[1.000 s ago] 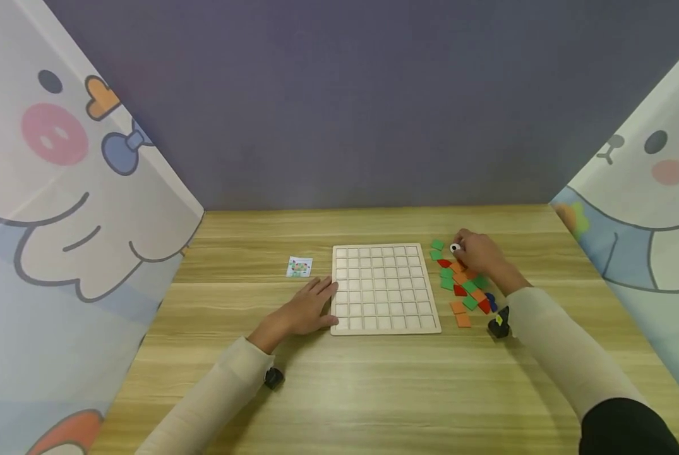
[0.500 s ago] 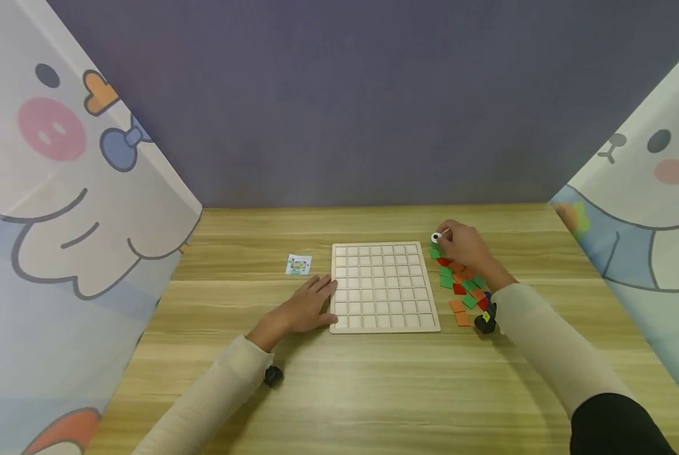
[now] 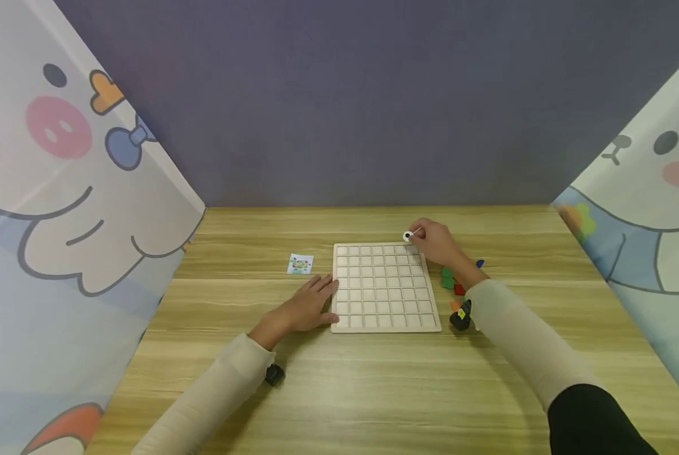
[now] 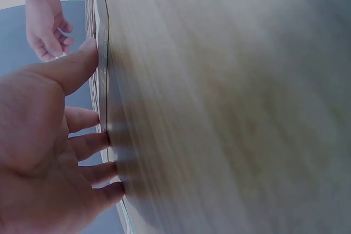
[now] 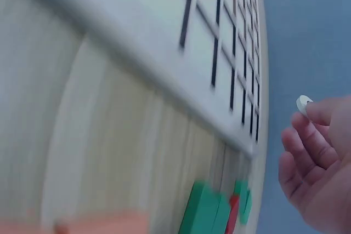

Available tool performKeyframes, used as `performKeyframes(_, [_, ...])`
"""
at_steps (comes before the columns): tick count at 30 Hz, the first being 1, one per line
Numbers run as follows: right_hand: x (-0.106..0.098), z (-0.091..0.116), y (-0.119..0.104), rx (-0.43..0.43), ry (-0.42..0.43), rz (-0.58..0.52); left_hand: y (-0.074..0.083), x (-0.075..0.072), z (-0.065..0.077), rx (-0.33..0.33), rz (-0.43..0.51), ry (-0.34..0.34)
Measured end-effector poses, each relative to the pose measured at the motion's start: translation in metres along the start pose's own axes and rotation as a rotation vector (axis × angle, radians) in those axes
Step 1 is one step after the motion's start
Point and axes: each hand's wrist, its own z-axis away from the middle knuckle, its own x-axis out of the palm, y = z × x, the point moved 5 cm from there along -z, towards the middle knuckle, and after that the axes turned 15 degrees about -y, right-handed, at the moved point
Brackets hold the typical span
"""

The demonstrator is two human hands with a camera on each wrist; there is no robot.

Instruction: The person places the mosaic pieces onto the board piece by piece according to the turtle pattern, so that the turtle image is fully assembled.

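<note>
A pale wooden board with a grid of square recesses lies in the middle of the table. My left hand rests at its left edge with fingers spread; in the left wrist view the fingertips touch that edge. Above the board's far right corner, my right hand pinches a small white round piece with a black dot, like an eye. The right wrist view shows this white piece between thumb and index finger, the other fingers curled.
Right of the board lie green tiles, a red piece, an orange tile and a blue piece, partly hidden by my right arm. A small printed card sits left of the board. A grey wall rises behind the table.
My right hand has carried the white eye piece leftward from over the coloured tiles to the board's far right corner. The left hand has stayed at the board's edge.
</note>
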Motion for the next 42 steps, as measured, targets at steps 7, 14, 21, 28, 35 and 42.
performKeyframes(7, [0.022, -0.016, -0.022, 0.023, -0.085, -0.115, -0.002, 0.001, 0.000, -0.009, 0.008, -0.006])
performKeyframes(14, [0.049, -0.033, -0.044, 0.054, -0.177, -0.185, 0.000, 0.001, -0.001, 0.004, 0.005, 0.000])
performKeyframes(21, [0.065, -0.043, -0.063, 0.049, -0.197, -0.163, 0.001, 0.000, 0.000, 0.013, -0.005, 0.008])
performKeyframes(28, [0.077, -0.052, -0.076, 0.071, -0.228, -0.139, 0.001, -0.002, 0.002, -0.002, 0.002, 0.007])
performKeyframes(35, [0.084, -0.057, -0.082, 0.065, -0.227, -0.127, 0.002, -0.003, 0.003, -0.021, 0.013, -0.003])
performKeyframes(42, [0.090, -0.059, -0.082, 0.042, -0.260, -0.129, 0.003, -0.003, 0.001, -0.008, 0.011, -0.005])
